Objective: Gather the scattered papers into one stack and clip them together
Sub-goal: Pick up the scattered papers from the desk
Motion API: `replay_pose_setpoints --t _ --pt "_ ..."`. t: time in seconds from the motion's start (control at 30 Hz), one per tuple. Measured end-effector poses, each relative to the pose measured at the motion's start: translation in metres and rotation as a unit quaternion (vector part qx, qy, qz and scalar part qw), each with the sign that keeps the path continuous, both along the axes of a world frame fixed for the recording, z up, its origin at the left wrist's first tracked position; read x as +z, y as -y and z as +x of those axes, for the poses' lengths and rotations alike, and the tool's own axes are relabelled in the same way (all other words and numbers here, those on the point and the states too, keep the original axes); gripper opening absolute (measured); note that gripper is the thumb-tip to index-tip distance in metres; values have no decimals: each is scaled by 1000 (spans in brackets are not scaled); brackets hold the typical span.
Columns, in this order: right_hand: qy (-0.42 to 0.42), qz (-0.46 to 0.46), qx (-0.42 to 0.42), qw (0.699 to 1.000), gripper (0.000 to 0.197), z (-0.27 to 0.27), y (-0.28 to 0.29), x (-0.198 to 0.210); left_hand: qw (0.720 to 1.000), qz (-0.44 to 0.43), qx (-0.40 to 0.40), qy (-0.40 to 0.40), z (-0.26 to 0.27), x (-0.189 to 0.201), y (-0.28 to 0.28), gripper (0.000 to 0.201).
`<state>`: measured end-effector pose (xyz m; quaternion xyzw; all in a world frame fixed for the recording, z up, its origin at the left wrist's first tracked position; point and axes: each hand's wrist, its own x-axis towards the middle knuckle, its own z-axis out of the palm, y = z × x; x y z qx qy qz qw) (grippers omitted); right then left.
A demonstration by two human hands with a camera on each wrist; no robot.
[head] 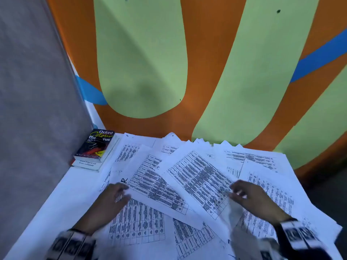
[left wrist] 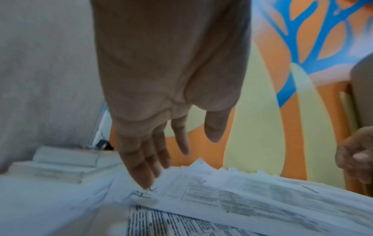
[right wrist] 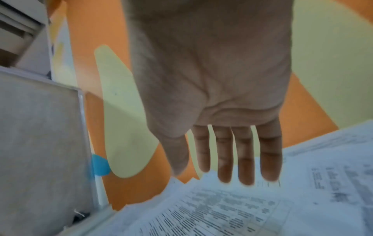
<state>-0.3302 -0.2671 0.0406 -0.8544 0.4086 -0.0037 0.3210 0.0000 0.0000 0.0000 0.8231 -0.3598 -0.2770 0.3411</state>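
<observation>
- The papers, white sheets printed with dense tables, lay scattered and overlapping at many angles over most of the white table, fanned from the near edge to the far edge by the wall.
- One sheet near the left side bore a handwritten letter "R".
- The left hand was on the left part of the spread with fingers straight and close together; in the left wrist view its fingertips touched a sheet near some handwriting, gripping nothing.
- The right hand was over the right part of the spread, fingers stretched out and slightly spread, holding nothing; whether it touched the sheets could not be told through the blur.
- A sheet edge just left of the right hand stood lifted and curled.
- Both wrists wore patterned bands.
- At the far left corner of the table an Oxford thesaurus lay on top of another book, just beside the papers.
- A grey panel stood on the left; the far wall was orange with pale green shapes and blue stripes.
</observation>
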Motion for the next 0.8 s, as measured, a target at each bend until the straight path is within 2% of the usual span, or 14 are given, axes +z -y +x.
replay_pose_setpoints --t 0.1,0.13,0.27,0.37,0.43,0.5,0.53,0.6,0.63,0.7,0.77,0.8 --pt "-45 -53 -40 997 61 41 22 -15 997 51 34 38 22 -14 32 60" --pt "-70 -78 -43 994 61 54 28 -20 995 63 52 52 27 -14 44 71" --pt "-177 -76 -72 979 91 81 46 -42 989 90 68 95 39 -33 75 99" --pt "-249 -89 -68 962 97 87 52 -54 970 179 44 159 38 -38 86 119" --pt "-259 -92 -68 959 100 88 54 -62 960 211 37 177 40 -44 89 123" --pt "-229 -71 -86 967 88 87 57 -63 971 182 66 141 45 -49 89 118" --pt "-189 -63 -97 975 72 85 61 -64 979 147 87 107 48 -50 87 110" --pt "-85 -65 -109 988 28 79 68 -60 989 70 123 34 54 -46 82 83" --pt "-29 -68 -110 991 17 73 71 -57 990 36 138 18 57 -42 78 67" --pt "71 -60 -120 988 30 56 79 -43 988 -24 154 -6 60 -30 73 34" --pt "159 -10 -125 979 17 38 85 -17 988 -71 135 -24 62 -13 68 13" --pt "194 33 -117 973 8 31 86 -3 989 -86 118 -20 62 -4 67 15"
